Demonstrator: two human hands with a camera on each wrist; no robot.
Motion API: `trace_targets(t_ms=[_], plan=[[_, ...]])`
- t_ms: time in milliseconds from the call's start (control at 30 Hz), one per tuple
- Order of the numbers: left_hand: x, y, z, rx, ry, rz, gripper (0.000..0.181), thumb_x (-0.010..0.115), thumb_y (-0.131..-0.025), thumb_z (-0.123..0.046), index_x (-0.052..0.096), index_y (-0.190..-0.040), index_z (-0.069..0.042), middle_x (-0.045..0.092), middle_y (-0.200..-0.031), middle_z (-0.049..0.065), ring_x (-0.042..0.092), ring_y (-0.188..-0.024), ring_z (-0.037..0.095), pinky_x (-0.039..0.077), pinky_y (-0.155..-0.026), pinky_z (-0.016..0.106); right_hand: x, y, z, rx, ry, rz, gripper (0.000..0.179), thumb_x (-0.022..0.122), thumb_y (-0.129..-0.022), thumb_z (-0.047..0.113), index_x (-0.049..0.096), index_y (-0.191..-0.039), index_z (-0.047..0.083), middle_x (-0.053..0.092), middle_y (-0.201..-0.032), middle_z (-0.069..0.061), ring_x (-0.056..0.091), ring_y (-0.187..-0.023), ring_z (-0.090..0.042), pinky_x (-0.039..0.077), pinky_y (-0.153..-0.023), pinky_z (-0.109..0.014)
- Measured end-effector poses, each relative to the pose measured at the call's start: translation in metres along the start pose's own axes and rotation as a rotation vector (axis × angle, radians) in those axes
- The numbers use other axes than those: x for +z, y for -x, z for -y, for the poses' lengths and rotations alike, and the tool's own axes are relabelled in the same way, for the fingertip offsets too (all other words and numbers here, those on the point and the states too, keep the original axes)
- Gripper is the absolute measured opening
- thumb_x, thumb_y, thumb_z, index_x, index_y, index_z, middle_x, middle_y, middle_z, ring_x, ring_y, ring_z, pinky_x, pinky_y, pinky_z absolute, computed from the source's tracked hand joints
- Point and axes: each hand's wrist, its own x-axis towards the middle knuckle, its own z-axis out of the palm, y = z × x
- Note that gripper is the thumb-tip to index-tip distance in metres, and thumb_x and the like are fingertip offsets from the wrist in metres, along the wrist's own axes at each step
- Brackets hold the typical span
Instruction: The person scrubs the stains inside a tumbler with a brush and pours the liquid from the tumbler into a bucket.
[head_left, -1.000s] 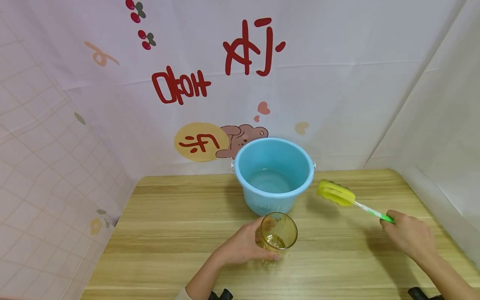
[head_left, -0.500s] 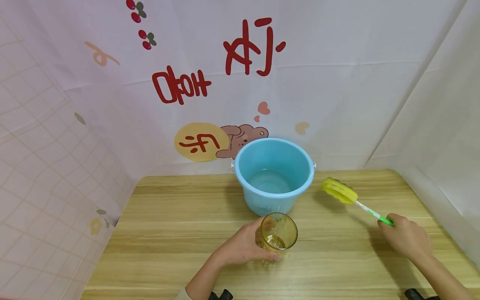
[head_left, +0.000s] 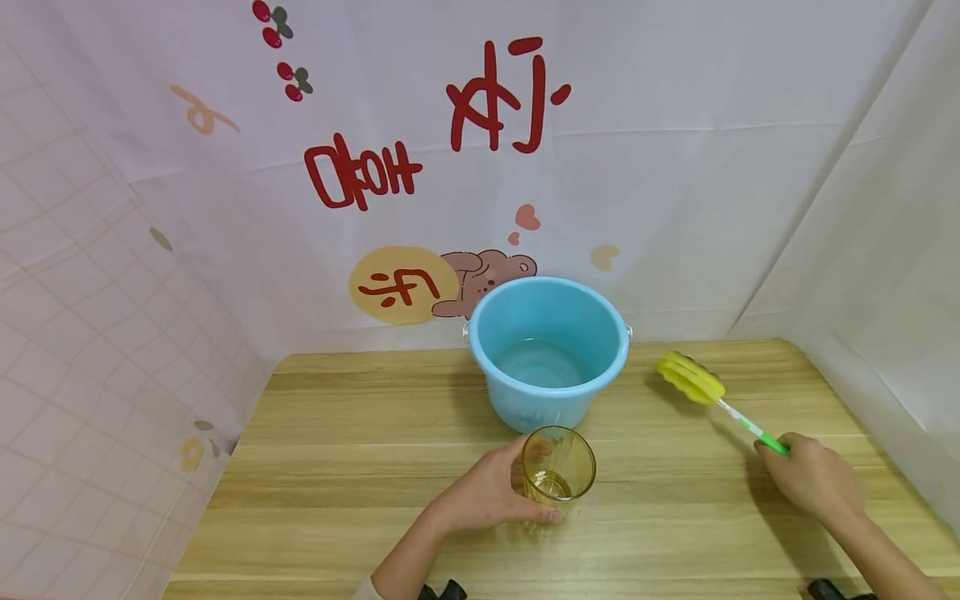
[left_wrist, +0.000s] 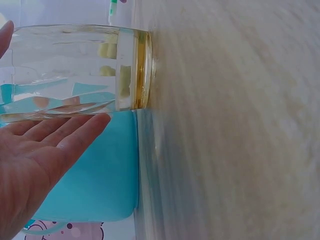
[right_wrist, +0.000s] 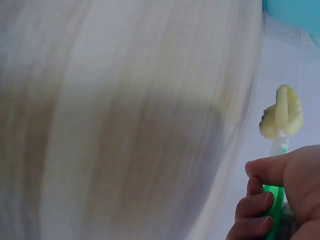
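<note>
An amber-tinted drinking glass (head_left: 558, 462) stands upright on the wooden table. My left hand (head_left: 491, 492) holds it from the left, thumb on the near side and fingers on the far side. In the left wrist view, the fingers (left_wrist: 75, 135) lie along the wall of the glass (left_wrist: 75, 70). At the right, my right hand (head_left: 813, 475) grips the green end of a cup brush (head_left: 738, 415). Its yellow sponge head (head_left: 690, 377) is raised off the table, pointing up and left. The right wrist view shows curled fingers (right_wrist: 255, 205) around the green handle (right_wrist: 274, 200).
Just behind the glass is a light blue bucket (head_left: 543, 408) with some water in the bottom. Printed white cloth (head_left: 675, 192) hangs behind the table (head_left: 337, 467) and along both its sides.
The right hand has swung the cup brush so its sponge head sits a little farther right, away from the bucket. The left hand and the glass have stayed in place.
</note>
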Motion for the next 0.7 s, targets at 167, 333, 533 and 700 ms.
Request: trace_targets(t_ms=[167,333,533,700], plan=[[0.0,0.0,0.0,0.003,-0.001,-0.003,0.09,0.094,-0.08,-0.036,0.045,-0.155,-0.031,0.058,-0.144,-0.007,0.054,-0.134,0.014,0.041,-0.114,0.033,0.003,-0.004,-0.001,0.008,-0.013,0.021,0.041,0.049,-0.108,0.038,0.06,-0.082,0.008,0.046,-0.066,-0.002,0.043,-0.058,-0.021,0.033,-0.05,-0.034],[0.0,0.0,0.0,0.005,-0.002,-0.006,0.09,0.094,-0.08,-0.036,0.045,-0.155,-0.03,0.058,-0.144,-0.007,0.053,-0.134,0.013,0.041,-0.114,0.033,0.007,-0.005,-0.002,0.002,-0.026,0.034,0.039,0.049,-0.107,0.034,0.061,-0.087,0.003,0.047,-0.067,-0.003,0.043,-0.059,-0.021,0.034,-0.051,-0.034],[0.001,-0.001,0.0,0.011,-0.007,-0.009,0.091,0.094,-0.08,-0.034,0.044,-0.156,-0.029,0.058,-0.145,-0.007,0.053,-0.134,0.013,0.04,-0.115,0.033,0.009,-0.006,-0.003,-0.007,-0.047,0.049,0.044,0.053,-0.107,0.031,0.064,-0.101,-0.011,0.053,-0.071,-0.004,0.047,-0.062,-0.022,0.037,-0.052,-0.035],[0.001,-0.001,0.001,0.009,-0.005,-0.01,0.092,0.094,-0.08,-0.033,0.044,-0.157,-0.029,0.057,-0.146,-0.007,0.052,-0.136,0.012,0.039,-0.116,0.033,0.01,-0.008,-0.004,-0.023,-0.039,0.057,0.048,0.058,-0.105,0.031,0.063,-0.108,-0.016,0.062,-0.078,-0.008,0.052,-0.067,-0.024,0.04,-0.054,-0.036]])
